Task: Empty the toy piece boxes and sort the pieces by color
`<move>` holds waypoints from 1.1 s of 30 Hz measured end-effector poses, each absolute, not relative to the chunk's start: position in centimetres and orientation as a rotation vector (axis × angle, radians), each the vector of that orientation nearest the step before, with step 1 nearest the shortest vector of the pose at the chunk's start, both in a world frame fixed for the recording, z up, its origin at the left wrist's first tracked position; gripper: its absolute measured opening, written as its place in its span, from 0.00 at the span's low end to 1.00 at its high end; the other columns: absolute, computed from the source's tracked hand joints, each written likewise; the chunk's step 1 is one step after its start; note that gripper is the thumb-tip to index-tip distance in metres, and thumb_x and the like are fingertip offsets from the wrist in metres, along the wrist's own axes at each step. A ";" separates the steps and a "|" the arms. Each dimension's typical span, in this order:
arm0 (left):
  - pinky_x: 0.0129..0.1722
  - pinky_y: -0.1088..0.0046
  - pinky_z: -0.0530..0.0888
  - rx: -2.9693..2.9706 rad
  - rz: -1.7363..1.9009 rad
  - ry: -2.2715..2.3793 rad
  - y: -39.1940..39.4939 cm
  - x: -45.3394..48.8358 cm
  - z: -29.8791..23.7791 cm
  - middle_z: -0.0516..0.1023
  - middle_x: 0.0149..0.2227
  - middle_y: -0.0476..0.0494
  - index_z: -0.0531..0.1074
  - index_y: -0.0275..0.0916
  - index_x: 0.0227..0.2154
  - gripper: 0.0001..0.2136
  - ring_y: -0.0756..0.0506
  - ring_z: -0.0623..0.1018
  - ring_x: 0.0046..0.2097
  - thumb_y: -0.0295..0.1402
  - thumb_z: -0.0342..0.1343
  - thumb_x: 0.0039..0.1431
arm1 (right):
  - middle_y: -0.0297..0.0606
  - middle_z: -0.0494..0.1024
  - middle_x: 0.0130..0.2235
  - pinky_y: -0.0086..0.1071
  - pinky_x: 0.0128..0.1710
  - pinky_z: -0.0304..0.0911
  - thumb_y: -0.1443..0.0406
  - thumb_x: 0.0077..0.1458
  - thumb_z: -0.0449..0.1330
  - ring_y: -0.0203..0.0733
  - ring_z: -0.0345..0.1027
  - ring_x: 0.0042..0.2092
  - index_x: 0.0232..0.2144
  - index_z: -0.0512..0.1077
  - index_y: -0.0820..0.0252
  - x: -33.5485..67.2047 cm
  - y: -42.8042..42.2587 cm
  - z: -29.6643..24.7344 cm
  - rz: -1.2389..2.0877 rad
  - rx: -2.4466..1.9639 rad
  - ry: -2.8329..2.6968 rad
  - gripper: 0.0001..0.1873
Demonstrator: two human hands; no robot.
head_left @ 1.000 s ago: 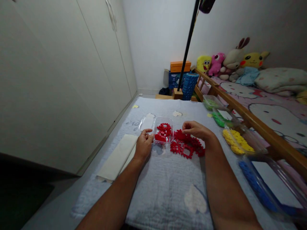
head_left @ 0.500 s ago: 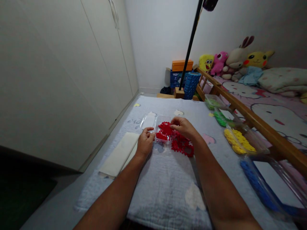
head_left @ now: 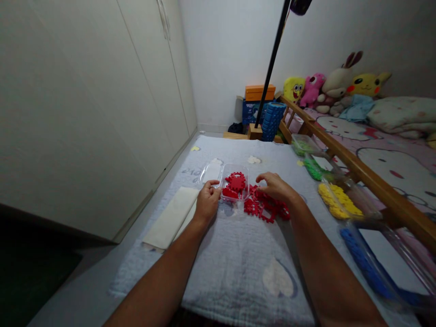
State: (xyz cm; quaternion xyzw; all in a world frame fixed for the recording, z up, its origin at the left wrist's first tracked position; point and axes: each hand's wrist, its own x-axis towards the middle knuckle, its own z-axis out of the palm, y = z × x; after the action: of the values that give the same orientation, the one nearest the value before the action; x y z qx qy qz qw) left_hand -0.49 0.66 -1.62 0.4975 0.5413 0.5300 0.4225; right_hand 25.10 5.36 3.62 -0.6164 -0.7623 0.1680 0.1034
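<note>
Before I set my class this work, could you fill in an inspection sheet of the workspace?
Surface: pale blue cloth, wrinkled, heart-patterned.
Work items: red pieces in an open tub; red heap to its right.
Clutter: folded cream cloth at left; green tubs, yellow tub, blue tub at right.
Hands: left hand at the tub's edge, grip unclear; right hand by the heap, fingers apart.
Cables: possible cord along the black pole.
Surroundings: cabinet left; bed with plush toys right; boxes ahead.
</note>
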 end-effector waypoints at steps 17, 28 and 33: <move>0.27 0.76 0.63 1.243 1.333 1.351 0.7 -0.4 -1.7 0.65 0.20 0.57 0.71 0.39 0.43 0.14 0.51 0.66 0.24 0.40 0.57 0.55 | 0.41 0.77 0.38 0.35 0.40 0.52 0.67 0.52 0.61 0.46 0.64 0.41 0.37 0.72 0.58 25.3 1.8 1.4 0.256 -1.826 -2.244 0.07; 0.27 0.76 0.64 1.249 1.347 1.355 0.8 -0.5 -2.0 0.65 0.20 0.57 0.71 0.38 0.42 0.14 0.51 0.67 0.24 0.40 0.57 0.55 | 0.37 0.78 0.34 0.34 0.40 0.55 0.66 0.54 0.62 0.43 0.68 0.39 0.31 0.73 0.57 25.4 1.3 1.8 0.398 -1.789 -2.053 0.00; 0.27 0.76 0.63 1.240 1.344 1.359 0.7 -0.4 -1.7 0.65 0.20 0.57 0.71 0.39 0.42 0.14 0.51 0.66 0.24 0.40 0.57 0.55 | 0.39 0.80 0.36 0.37 0.46 0.58 0.66 0.54 0.60 0.46 0.69 0.42 0.32 0.75 0.56 25.3 1.0 2.4 0.368 -1.692 -1.973 0.04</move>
State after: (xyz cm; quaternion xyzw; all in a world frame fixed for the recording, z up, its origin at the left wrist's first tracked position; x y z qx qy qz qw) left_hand -0.43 0.68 -1.69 0.4943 0.5417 0.5360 0.4184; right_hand 25.28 1.00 2.37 -0.6231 -0.7266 0.1355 0.2556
